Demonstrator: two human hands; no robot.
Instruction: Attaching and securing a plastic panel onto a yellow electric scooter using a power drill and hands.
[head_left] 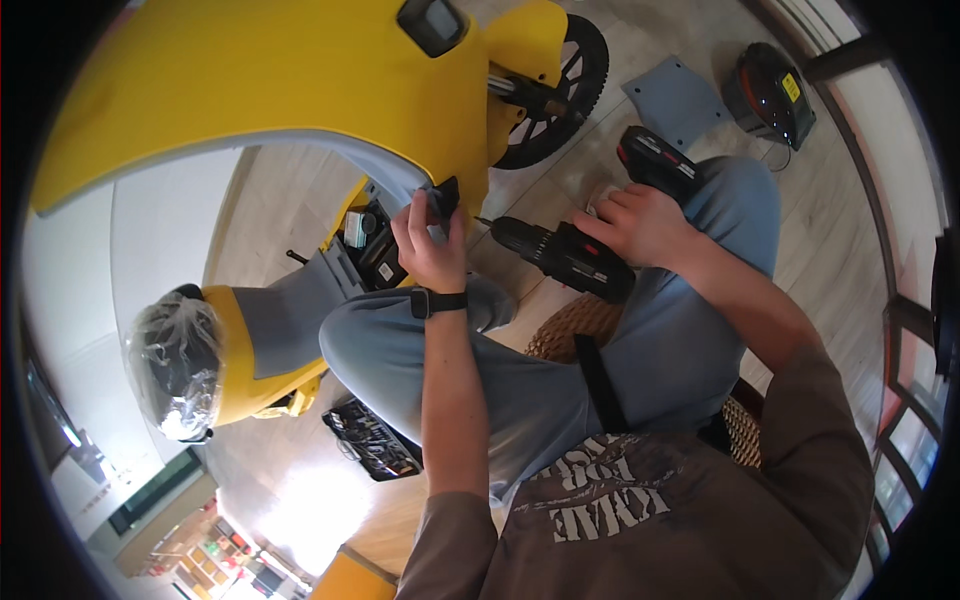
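Observation:
My right hand is wrapped round the handle of a black cordless drill with red marks. Its battery points away from me, and the thin bit at its chuck points left, a short gap from my left hand. With bent fingers, that hand pinches a small black angular part at the grey-edged lower end of a yellow scooter's front panel. Exactly how the black part meets the panel is hidden by my fingers.
A grey cover plate and a black charger-like device with small lights lie on the floor beyond my knee. An open tool case is by my left leg. The scooter's plastic-wrapped seat stands left; its front wheel is ahead.

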